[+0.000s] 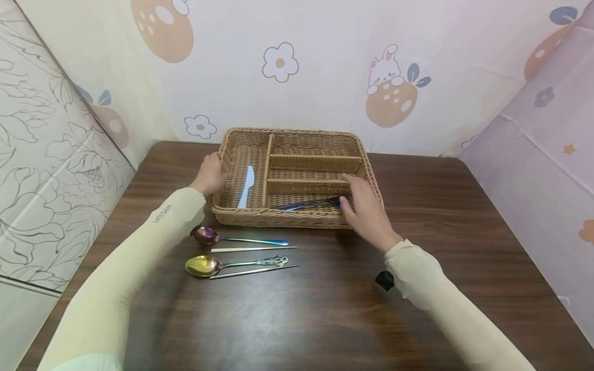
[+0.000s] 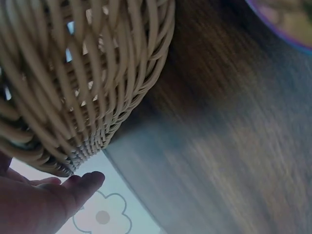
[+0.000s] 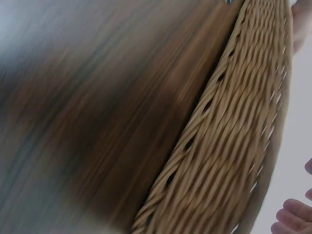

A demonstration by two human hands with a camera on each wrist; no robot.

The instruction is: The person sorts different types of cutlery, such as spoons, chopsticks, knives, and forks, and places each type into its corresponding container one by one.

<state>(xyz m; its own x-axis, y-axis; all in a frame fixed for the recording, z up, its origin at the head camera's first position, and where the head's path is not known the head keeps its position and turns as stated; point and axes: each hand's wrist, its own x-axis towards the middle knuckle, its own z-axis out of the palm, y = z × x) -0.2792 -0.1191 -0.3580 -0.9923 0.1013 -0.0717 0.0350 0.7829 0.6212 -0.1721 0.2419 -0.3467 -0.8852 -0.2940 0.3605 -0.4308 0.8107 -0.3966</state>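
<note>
A wicker cutlery basket [image 1: 238, 217] with several compartments stands at the back of the table. My left hand [image 1: 210, 174] holds its left rim; in the left wrist view the fingers [image 2: 90, 183] lie along the edge. My right hand [image 1: 366, 208] reaches over the right side of the basket, thumb and index finger apart, nothing between them. Right below the thumb, dark shiny cutlery [image 1: 306, 205] lies in the front compartment, its far end partly hidden by the hand. A pale blue plastic knife [image 1: 247, 186] lies in the left compartment.
In front of the basket lie an iridescent spoon [image 1: 206, 236], a gold-bowled spoon [image 1: 204, 266] with an ornate handle, a cream-ended chopstick [image 1: 241, 250] and a silver chopstick [image 1: 252, 272]. A patterned cloth wall [image 1: 320, 98] rises behind the dark wooden table [image 1: 287, 319].
</note>
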